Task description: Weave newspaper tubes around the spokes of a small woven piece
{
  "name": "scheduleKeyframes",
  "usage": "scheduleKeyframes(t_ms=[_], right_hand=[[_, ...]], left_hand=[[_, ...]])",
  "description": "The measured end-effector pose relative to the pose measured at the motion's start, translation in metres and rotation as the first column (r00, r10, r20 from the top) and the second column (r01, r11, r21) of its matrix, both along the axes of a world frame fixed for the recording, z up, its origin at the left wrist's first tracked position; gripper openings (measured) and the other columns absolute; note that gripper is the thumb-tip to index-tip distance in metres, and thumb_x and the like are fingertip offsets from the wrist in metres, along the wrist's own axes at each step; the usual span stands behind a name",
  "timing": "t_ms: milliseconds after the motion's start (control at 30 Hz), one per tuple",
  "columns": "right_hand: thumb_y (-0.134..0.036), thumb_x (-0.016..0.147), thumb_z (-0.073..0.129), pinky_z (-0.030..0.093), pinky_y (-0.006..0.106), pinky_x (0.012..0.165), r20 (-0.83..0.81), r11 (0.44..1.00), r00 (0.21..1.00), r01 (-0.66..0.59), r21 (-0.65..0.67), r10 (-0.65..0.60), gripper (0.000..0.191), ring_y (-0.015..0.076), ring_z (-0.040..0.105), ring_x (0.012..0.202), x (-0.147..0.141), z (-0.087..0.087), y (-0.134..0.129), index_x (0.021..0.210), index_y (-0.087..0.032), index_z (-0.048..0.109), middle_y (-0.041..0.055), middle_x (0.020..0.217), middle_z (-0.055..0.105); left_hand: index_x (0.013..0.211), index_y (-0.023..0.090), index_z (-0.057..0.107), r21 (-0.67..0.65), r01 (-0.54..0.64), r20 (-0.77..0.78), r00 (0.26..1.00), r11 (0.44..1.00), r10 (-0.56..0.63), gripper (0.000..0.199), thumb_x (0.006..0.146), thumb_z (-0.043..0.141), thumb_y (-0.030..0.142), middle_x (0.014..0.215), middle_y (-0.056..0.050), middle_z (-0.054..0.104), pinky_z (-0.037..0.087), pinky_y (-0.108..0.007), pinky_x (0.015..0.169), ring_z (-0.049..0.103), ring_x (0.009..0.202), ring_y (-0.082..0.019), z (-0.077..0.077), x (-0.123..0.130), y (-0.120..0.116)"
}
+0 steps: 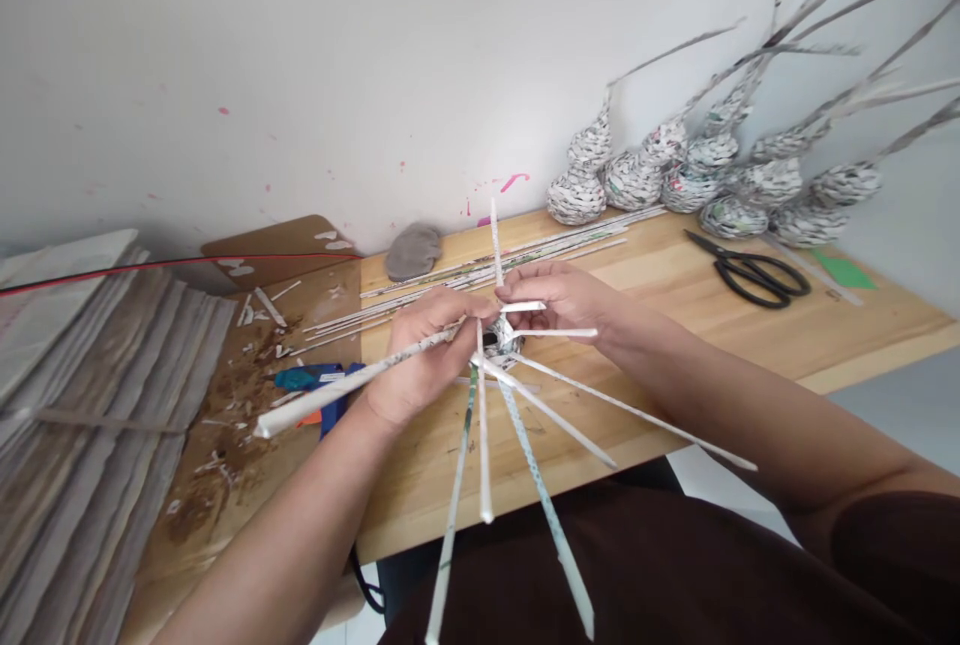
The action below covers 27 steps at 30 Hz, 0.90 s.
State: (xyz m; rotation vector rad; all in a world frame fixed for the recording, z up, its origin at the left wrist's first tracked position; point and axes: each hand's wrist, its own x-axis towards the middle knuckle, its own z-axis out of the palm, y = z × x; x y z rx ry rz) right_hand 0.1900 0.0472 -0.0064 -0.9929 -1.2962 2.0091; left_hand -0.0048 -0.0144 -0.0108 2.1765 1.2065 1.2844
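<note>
A small woven paper piece (pixel 507 337) is held between my two hands above the wooden table, with several rolled paper strips radiating from it, mostly toward my body. My left hand (pixel 431 350) is closed on its left side, and one thick strip (pixel 352 383) passes over that hand to the lower left. At the upper right of the piece, my right hand (pixel 559 300) pinches near the base of a strip. Another strip (pixel 495 240) points up toward the wall. The hands partly hide the woven centre.
Black scissors (pixel 761 270) lie at the right, before several woven gourd shapes (pixel 576 195). Loose paper rods (pixel 450 280) and a grey lump (pixel 413 252) are behind my hands. At the left are stacked newspapers (pixel 97 425), scraps and a teal-blue tool (pixel 304 378).
</note>
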Motion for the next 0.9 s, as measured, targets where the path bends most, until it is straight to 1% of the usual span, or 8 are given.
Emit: scheduleKeyframes(t_ms=[100, 200, 300, 400, 500, 567, 667, 900], right_hand=[[-0.031, 0.07, 0.081, 0.038, 0.02, 0.044, -0.008, 1.0, 1.0, -0.011, 0.019, 0.011, 0.024, 0.0091, 0.053, 0.048, -0.002, 0.0, -0.002, 0.067, -0.017, 0.061, -0.0022, 0.054, 0.06], [-0.031, 0.068, 0.083, 0.033, 0.019, 0.044, -0.033, 0.994, 0.999, 0.019, 0.106, -0.015, 0.028, 0.0061, 0.047, 0.045, -0.003, 0.001, -0.005, 0.066, -0.016, 0.059, -0.0042, 0.052, 0.057], [-0.026, 0.067, 0.084, 0.042, 0.02, 0.05, -0.003, 0.987, 1.0, -0.016, 0.161, 0.017, 0.024, 0.008, 0.054, 0.053, 0.0, 0.006, -0.007, 0.073, -0.015, 0.064, -0.002, 0.062, 0.063], [-0.02, 0.067, 0.083, 0.05, 0.023, 0.06, 0.061, 0.979, 0.997, -0.052, 0.198, 0.041, 0.023, 0.0116, 0.063, 0.065, 0.002, 0.011, -0.009, 0.083, -0.015, 0.067, 0.0009, 0.076, 0.07], [-0.019, 0.07, 0.081, 0.052, 0.026, 0.066, 0.099, 0.972, 0.994, -0.059, 0.227, 0.037, 0.023, 0.0139, 0.066, 0.071, 0.0, 0.013, -0.011, 0.088, -0.015, 0.067, 0.0033, 0.084, 0.072], [-0.019, 0.071, 0.08, 0.053, 0.028, 0.069, 0.102, 0.969, 0.994, -0.052, 0.24, 0.028, 0.024, 0.016, 0.068, 0.074, -0.001, 0.013, -0.012, 0.09, -0.015, 0.066, 0.0043, 0.085, 0.073], [-0.02, 0.069, 0.08, 0.054, 0.03, 0.071, 0.077, 0.964, 0.997, -0.044, 0.262, 0.024, 0.025, 0.0177, 0.069, 0.075, -0.003, 0.011, -0.012, 0.089, -0.016, 0.064, 0.0037, 0.082, 0.074], [-0.016, 0.062, 0.082, 0.053, 0.027, 0.067, 0.098, 0.96, 0.995, -0.003, 0.281, -0.026, 0.031, 0.0166, 0.068, 0.071, -0.002, 0.011, -0.013, 0.086, -0.018, 0.063, 0.0001, 0.074, 0.072]], left_hand=[[0.091, 0.02, 0.075, 0.068, 0.076, -0.066, 0.995, 0.995, -0.071, 0.012, 0.09, 0.064, 0.016, 0.088, -0.005, 0.078, 0.054, -0.025, 0.076, 0.071, 0.079, -0.015, -0.002, -0.004, 0.003], [0.091, 0.019, 0.076, 0.08, 0.087, -0.108, 0.991, 0.993, -0.079, 0.014, 0.09, 0.063, 0.016, 0.087, -0.005, 0.078, 0.053, -0.024, 0.075, 0.072, 0.078, -0.015, -0.003, -0.007, 0.006], [0.089, 0.019, 0.077, 0.028, 0.023, -0.093, 0.995, 0.999, -0.021, 0.015, 0.088, 0.062, 0.014, 0.085, -0.004, 0.079, 0.054, -0.024, 0.074, 0.073, 0.076, -0.014, 0.0, -0.006, 0.006], [0.087, 0.019, 0.077, -0.054, -0.042, -0.074, 0.997, 0.998, 0.038, 0.017, 0.086, 0.062, 0.012, 0.083, -0.003, 0.079, 0.053, -0.023, 0.071, 0.073, 0.074, -0.014, 0.004, -0.004, 0.004], [0.086, 0.018, 0.077, -0.205, -0.038, 0.015, 0.999, 0.978, 0.042, 0.012, 0.084, 0.065, 0.016, 0.08, -0.004, 0.079, 0.053, -0.022, 0.065, 0.071, 0.07, -0.014, 0.007, -0.002, 0.004], [0.09, 0.016, 0.074, -0.343, 0.007, 0.14, 0.989, 0.939, 0.044, 0.011, 0.081, 0.071, 0.021, 0.081, -0.005, 0.079, 0.054, -0.022, 0.062, 0.072, 0.068, -0.015, 0.008, -0.002, 0.005], [0.094, 0.014, 0.073, -0.497, 0.066, 0.257, 0.964, 0.865, 0.074, 0.026, 0.074, 0.08, 0.028, 0.081, -0.006, 0.079, 0.055, -0.023, 0.06, 0.072, 0.066, -0.016, 0.009, -0.003, 0.008], [0.088, 0.013, 0.078, -0.561, 0.069, 0.195, 0.979, 0.825, 0.051, 0.021, 0.076, 0.077, 0.03, 0.077, -0.005, 0.078, 0.052, -0.022, 0.059, 0.069, 0.064, -0.015, 0.015, -0.005, 0.008]])
